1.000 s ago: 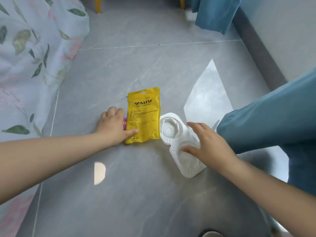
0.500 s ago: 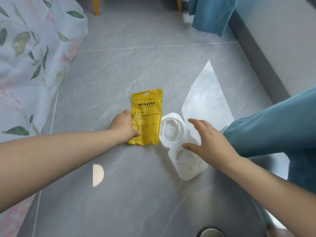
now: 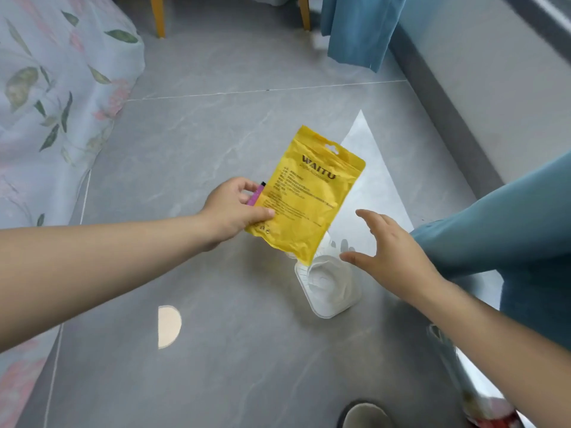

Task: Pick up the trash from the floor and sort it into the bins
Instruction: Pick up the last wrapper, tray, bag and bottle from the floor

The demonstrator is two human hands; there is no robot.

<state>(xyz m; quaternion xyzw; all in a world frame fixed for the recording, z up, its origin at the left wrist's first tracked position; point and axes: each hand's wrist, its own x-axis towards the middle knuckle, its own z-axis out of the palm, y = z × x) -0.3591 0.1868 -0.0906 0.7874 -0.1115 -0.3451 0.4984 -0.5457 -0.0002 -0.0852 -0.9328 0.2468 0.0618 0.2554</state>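
The yellow pouch (image 3: 309, 196), printed WAITU, is held tilted above the floor. Your left hand (image 3: 234, 208) pinches its lower left corner, thumb on the printed face and fingers curled behind. A slim purple packet (image 3: 256, 194) with a black tip sits in the same grip against the pouch's left edge, probably so one hand can carry two pieces at once.

The pouch's bottom corner hangs in front of the white plastic tray (image 3: 332, 287), which lies on the grey tiled floor (image 3: 200, 134) and looks like the next piece to collect. Your right hand (image 3: 392, 257) hovers just beside the tray, fingers spread and holding nothing, seemingly poised to take it. Whether the thumb touches the rim cannot be told.

The pouch hides the tray's far half, and no bins are in view. A floral bedspread (image 3: 55, 88) drapes at the left and blue fabric (image 3: 509, 236) hangs at the right. Yellow chair legs (image 3: 157, 17) are cut off at the top edge. A rounded shape at the bottom edge and a blurred reddish object at the bottom right cannot be identified.
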